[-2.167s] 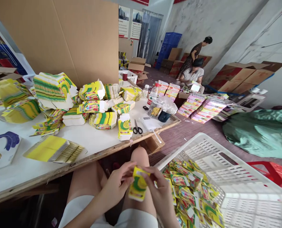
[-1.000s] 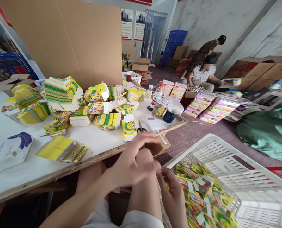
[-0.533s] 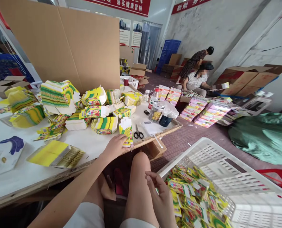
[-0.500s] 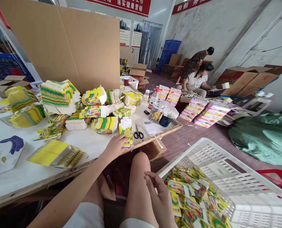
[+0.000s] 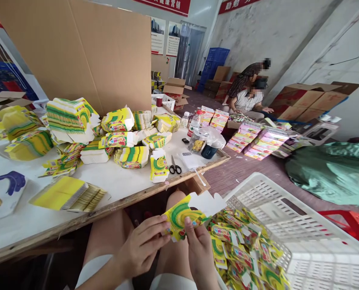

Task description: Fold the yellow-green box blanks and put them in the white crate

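The 1 view comes from a camera worn on the person's head, facing forward and down past the knees (image 5: 176, 196). Nearest to it, low in the middle, is the printed carton (image 5: 180, 214), with the desk (image 5: 122, 184) stretching off left and the white crate (image 5: 324, 257) lower right. Farther off, it takes in 2 people (image 5: 246, 100) and the grey wall (image 5: 248, 34).

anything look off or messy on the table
Mildly: the carton stacks on the left of the table lean and fan out in an uneven heap, unlike the small pile beside the scissors. No spill or damage stands out.
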